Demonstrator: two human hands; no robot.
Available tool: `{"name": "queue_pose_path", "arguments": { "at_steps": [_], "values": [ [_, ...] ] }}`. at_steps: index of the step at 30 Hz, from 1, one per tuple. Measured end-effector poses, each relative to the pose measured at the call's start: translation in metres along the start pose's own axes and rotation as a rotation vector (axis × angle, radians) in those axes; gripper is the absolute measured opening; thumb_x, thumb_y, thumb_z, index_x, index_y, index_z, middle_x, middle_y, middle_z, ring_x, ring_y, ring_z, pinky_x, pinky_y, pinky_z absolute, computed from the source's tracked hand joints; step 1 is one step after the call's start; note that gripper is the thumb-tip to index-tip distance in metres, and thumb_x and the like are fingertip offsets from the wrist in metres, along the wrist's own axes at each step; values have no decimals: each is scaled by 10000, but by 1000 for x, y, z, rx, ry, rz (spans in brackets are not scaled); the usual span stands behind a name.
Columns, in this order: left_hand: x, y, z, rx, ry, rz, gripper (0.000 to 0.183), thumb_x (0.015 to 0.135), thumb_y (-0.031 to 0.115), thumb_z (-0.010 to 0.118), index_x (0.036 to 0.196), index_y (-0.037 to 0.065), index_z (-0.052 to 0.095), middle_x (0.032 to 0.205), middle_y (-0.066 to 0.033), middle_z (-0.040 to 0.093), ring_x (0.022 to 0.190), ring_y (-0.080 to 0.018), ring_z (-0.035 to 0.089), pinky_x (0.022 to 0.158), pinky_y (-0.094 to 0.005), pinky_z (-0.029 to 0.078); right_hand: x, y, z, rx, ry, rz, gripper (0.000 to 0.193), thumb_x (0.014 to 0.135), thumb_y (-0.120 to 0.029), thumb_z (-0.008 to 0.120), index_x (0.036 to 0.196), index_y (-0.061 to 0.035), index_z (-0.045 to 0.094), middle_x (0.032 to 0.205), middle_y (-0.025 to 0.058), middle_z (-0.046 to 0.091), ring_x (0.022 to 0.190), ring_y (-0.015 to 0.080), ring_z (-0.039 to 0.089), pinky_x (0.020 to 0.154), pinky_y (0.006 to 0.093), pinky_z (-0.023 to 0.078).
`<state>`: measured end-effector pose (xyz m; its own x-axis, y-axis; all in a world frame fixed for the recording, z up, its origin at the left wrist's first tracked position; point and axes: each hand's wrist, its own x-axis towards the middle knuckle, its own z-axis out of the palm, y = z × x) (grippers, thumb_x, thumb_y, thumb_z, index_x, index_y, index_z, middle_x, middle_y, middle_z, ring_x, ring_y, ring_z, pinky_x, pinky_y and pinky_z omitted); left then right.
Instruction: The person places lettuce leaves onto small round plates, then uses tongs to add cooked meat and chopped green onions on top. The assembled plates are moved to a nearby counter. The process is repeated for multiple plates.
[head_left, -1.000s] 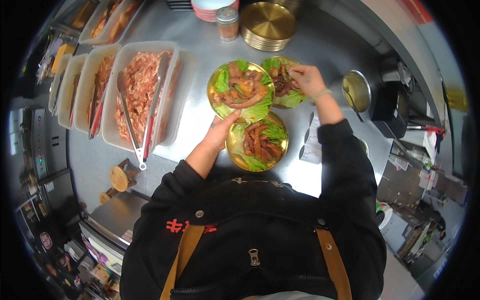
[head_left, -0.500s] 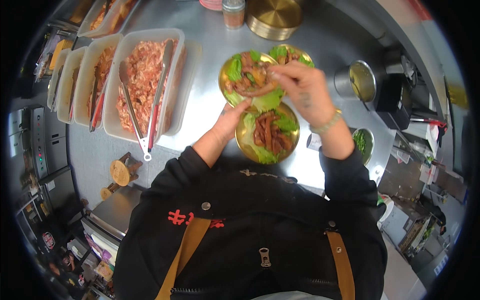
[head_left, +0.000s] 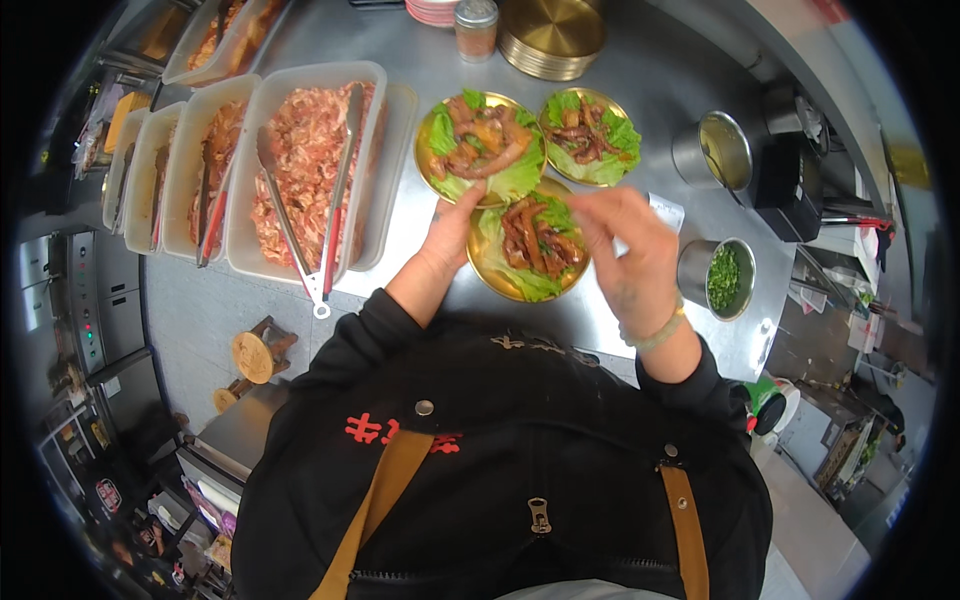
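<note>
A gold plate [head_left: 427,165] of meat strips on lettuce is held at its near rim by my left hand [head_left: 450,238], thumb on the rim. Just nearer me is a second gold plate [head_left: 478,270] with browned meat strips [head_left: 540,240] on lettuce, partly overlapped by the held one. At this plate's right edge hovers my right hand [head_left: 635,260], thumb and fingertips pinched together; whatever is between them is too small to make out. A third gold plate [head_left: 625,178], also carrying lettuce and meat, sits farther right, touched by neither hand.
Plastic tubs of raw meat [head_left: 262,90] line the left, with tongs [head_left: 330,225] resting in the nearest. Behind the plates stand stacked gold plates [head_left: 552,65] and a shaker jar [head_left: 476,40]. To the right are a metal pot [head_left: 690,155] and a tub of chopped greens [head_left: 728,280].
My right hand has moved from the held plate toward me, to the right edge of the near plate. The held plate has shifted a little left, with my left hand still on it.
</note>
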<state>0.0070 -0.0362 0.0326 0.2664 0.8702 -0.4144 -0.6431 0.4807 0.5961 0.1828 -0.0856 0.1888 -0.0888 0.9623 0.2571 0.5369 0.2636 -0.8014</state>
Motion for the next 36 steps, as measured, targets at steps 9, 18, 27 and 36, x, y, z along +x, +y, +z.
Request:
{"name": "queue_pose_path", "arguments": {
  "at_steps": [9,18,27,36],
  "values": [
    [-11,2,-1,70,-79,-62,375,900,85,530,1258,35,431,1177,-101,537,1033,-211,556,863,-333,487,60,33,51,-295,-47,-299,212,735,8,588,930,-58,640,832,122,606,791,289,602,681,357,499],
    [4,-6,-9,113,1,-78,413,895,152,562,1278,63,434,1191,-86,546,1046,-212,561,871,-348,485,66,60,-6,-182,279,-169,166,774,-67,619,934,-64,661,849,111,648,811,268,606,708,351,501],
    [14,-9,15,164,-44,-155,422,884,129,582,1269,47,432,1190,-102,554,1038,-219,572,877,-340,488,-40,125,-104,-612,483,113,68,803,-110,605,845,-77,647,768,109,600,669,301,582,586,369,480],
    [11,-6,11,113,-26,-143,399,885,147,584,1250,48,455,1160,-99,572,1023,-226,585,860,-358,501,-130,197,-146,-833,154,746,125,781,-186,627,818,-80,682,761,166,641,738,354,616,699,430,494]
  ]
}}
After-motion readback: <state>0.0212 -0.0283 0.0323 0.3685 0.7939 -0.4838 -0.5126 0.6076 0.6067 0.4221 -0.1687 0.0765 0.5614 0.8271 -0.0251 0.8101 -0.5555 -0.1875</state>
